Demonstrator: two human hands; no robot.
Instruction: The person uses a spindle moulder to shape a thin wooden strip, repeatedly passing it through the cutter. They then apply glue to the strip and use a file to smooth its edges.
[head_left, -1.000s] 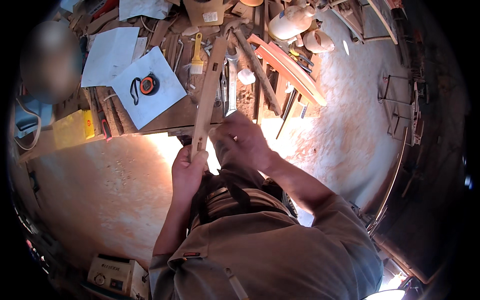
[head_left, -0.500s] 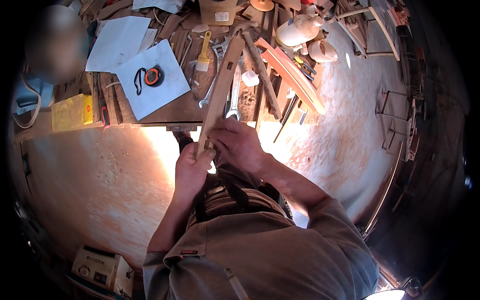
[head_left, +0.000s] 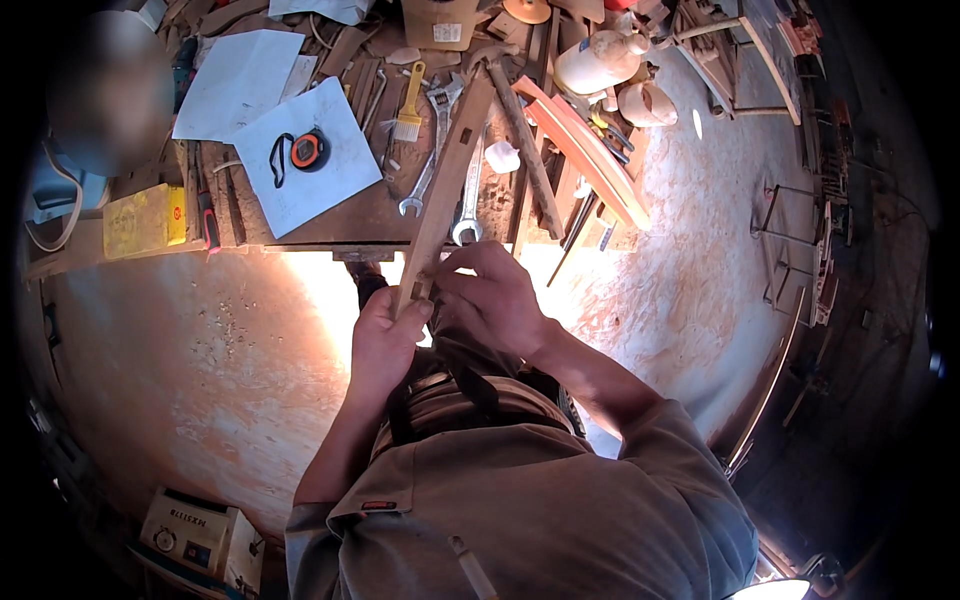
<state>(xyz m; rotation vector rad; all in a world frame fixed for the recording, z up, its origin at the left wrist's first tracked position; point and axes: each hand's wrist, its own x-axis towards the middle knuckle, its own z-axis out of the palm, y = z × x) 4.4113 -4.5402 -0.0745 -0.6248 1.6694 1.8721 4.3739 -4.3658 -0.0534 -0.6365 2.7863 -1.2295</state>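
Note:
A long wooden bar (head_left: 447,195) with rectangular slots cut in it slants up from my lap over the workbench edge. Wrapped round its lower end is my left hand (head_left: 385,345), the thumb lying near the lower slot. My right hand (head_left: 497,305) is closed, its bent fingers meeting at the bar's right side beside that slot. Whatever those fingertips may pinch is hidden. Beyond the hands, an open-end wrench (head_left: 467,215) and an adjustable wrench (head_left: 443,105) lie on the bench, next to a hammer (head_left: 528,150) with a wooden handle.
A tape measure (head_left: 308,151) rests on a white paper sheet (head_left: 335,190). Around it are a yellow brush (head_left: 410,105), a yellow box (head_left: 145,220), curved orange-brown wood pieces (head_left: 585,160) and a white bottle (head_left: 600,62). A box-shaped machine (head_left: 195,540) stands at lower left.
My right hand has shifted slightly to the right, its knuckles lifting and fingers curling more at the bar's side. My left hand keeps its grip on the bar.

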